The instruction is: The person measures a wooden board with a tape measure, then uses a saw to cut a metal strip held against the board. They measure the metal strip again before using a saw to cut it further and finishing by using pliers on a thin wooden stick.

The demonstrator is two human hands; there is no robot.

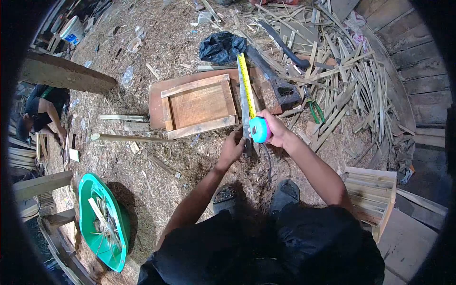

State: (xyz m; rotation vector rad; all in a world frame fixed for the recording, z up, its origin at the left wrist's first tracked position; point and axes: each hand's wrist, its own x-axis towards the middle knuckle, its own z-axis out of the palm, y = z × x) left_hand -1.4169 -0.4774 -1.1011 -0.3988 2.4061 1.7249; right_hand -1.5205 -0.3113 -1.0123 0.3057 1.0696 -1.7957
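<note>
My right hand (272, 129) is wrapped round a turquoise and pink tape measure (259, 130), its yellow blade (245, 83) pulled out straight away from me. Alongside the blade runs a narrow grey wooden strip (244, 107). My left hand (231, 151) grips that strip near its lower end, fingers closed at its edge, just left of the tape case. To the left of the strip, a wooden framed panel (199, 104) lies on a reddish-brown board (156, 104). Close to the far end of the blade sits a crumpled black plastic bag (221, 47).
Right of the strip lie a dark handled tool (285, 92), green-handled pliers (315, 111) and piled wood slats (342, 95). A green tub (124, 232) holds scraps at lower left. A slatted wooden crate (368, 190) stands at right. Another person (45, 107) crouches far left, beyond a post (66, 73).
</note>
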